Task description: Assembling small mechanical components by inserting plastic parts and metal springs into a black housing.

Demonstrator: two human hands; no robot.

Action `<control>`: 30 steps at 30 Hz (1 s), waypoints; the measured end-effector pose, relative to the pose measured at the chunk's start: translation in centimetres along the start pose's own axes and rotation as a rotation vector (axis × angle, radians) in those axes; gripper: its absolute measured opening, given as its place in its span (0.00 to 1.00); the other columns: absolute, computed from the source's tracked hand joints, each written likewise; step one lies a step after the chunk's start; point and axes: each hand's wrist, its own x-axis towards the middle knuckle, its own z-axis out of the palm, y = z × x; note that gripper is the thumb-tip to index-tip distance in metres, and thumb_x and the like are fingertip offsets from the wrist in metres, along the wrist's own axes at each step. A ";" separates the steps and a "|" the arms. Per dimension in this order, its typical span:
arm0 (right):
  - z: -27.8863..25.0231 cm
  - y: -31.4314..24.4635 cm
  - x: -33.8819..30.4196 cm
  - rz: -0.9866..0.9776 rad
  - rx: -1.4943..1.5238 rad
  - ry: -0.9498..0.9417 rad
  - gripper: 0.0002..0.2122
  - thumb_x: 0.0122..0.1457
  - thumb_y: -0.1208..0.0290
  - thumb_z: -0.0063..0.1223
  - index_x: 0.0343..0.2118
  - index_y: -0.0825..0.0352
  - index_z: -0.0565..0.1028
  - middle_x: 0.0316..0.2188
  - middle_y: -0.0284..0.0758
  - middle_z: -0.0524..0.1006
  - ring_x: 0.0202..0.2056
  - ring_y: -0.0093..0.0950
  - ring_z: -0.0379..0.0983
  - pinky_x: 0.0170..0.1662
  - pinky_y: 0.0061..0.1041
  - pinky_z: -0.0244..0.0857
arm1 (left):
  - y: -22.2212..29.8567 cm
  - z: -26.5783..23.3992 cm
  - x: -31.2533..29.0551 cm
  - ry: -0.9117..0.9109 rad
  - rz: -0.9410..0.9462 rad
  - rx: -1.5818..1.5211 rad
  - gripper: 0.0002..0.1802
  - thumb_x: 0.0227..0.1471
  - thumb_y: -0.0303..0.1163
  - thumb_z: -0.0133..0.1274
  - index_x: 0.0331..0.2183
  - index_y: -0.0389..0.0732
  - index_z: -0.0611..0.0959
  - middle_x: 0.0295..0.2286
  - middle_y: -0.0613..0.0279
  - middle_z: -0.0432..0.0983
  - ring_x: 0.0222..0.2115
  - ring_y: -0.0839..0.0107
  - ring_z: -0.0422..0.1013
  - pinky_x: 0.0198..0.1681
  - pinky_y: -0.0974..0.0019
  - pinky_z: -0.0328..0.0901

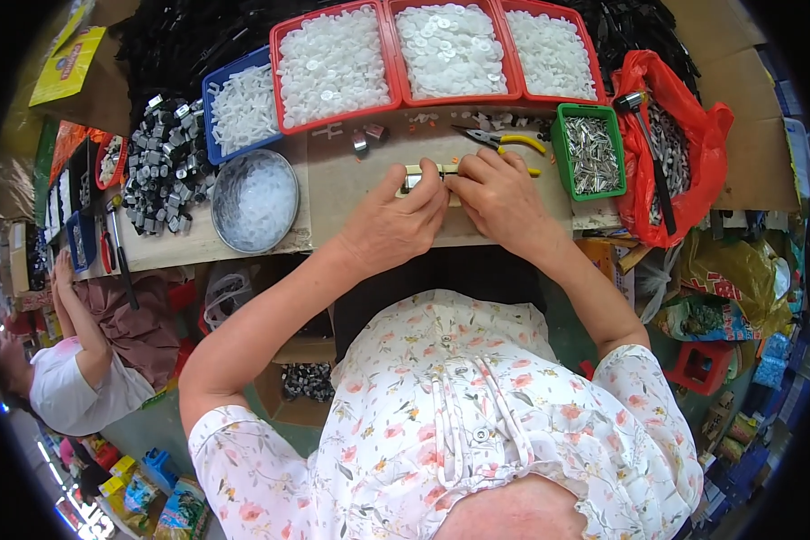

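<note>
Thin floral-print shirt (pixel 477 396) fills the bottom of my view, loose cloth with buttons and a drawstring. Past it, I've got the left hand (pixel 396 223) with thumb and fingers clamped on a small silvery part (pixel 412 183), right over the flat tan work board (pixel 351 193). Right hand (pixel 510 202) is just beside it, fingertips bunched together at the part's far end; I can't tell what's pinched between them. Yellow-handled pliers (pixel 522 142) lie behind. To the left I see a round metal bowl (pixel 218 225) of cloudy plastic bits and a heap of chunky black-and-silver blocks (pixel 157 171). Red plastic trays (pixel 393 56) hold translucent white pieces, a green tub (pixel 562 148) holds shiny slim metal bits, and there's a crinkly red bag (pixel 713 175).
</note>
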 end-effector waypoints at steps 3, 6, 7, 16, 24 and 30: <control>0.0 0.1 -0.1 0.019 0.035 -0.017 0.11 0.50 0.75 0.59 0.38 0.63 0.79 0.32 0.33 0.72 0.39 0.32 0.71 0.45 0.33 0.61 | -0.3 -0.2 0.2 -0.041 0.062 0.007 0.20 0.45 0.35 0.52 0.40 0.33 0.82 0.39 0.58 0.76 0.49 0.60 0.67 0.50 0.53 0.60; -0.5 1.1 -0.4 0.042 0.267 0.112 0.09 0.52 0.76 0.59 0.37 0.65 0.79 0.32 0.34 0.74 0.38 0.35 0.73 0.43 0.34 0.64 | 0.1 0.3 -0.3 -0.091 -0.004 -0.071 0.20 0.47 0.33 0.52 0.44 0.39 0.81 0.42 0.58 0.73 0.52 0.61 0.65 0.53 0.51 0.58; -1.4 1.9 -0.5 0.078 0.277 0.157 0.08 0.52 0.77 0.58 0.37 0.67 0.79 0.32 0.35 0.75 0.37 0.36 0.74 0.41 0.34 0.66 | 0.2 0.7 -0.5 -0.066 -0.078 -0.199 0.21 0.47 0.32 0.55 0.45 0.40 0.81 0.42 0.58 0.73 0.52 0.59 0.66 0.53 0.51 0.58; -5.2 11.5 -7.5 0.570 -0.105 0.228 0.06 0.54 0.79 0.58 0.35 0.71 0.77 0.32 0.42 0.75 0.33 0.41 0.75 0.36 0.34 0.68 | -0.9 0.1 1.5 0.134 -0.248 -0.596 0.20 0.45 0.31 0.62 0.43 0.40 0.81 0.39 0.56 0.73 0.48 0.53 0.68 0.50 0.52 0.62; -6.0 11.7 -6.2 0.555 -0.122 0.187 0.04 0.52 0.79 0.59 0.31 0.71 0.78 0.29 0.41 0.74 0.33 0.41 0.74 0.36 0.36 0.67 | -4.8 4.0 11.5 0.309 -0.270 -0.809 0.11 0.43 0.27 0.63 0.33 0.37 0.84 0.31 0.57 0.77 0.40 0.55 0.70 0.43 0.56 0.67; -6.8 12.3 -6.6 0.506 -0.088 0.252 0.04 0.51 0.77 0.58 0.29 0.70 0.76 0.30 0.41 0.73 0.36 0.42 0.73 0.38 0.38 0.66 | -6.2 8.6 21.3 0.357 -0.310 -0.730 0.04 0.38 0.27 0.61 0.23 0.38 0.85 0.24 0.54 0.78 0.34 0.54 0.72 0.39 0.56 0.68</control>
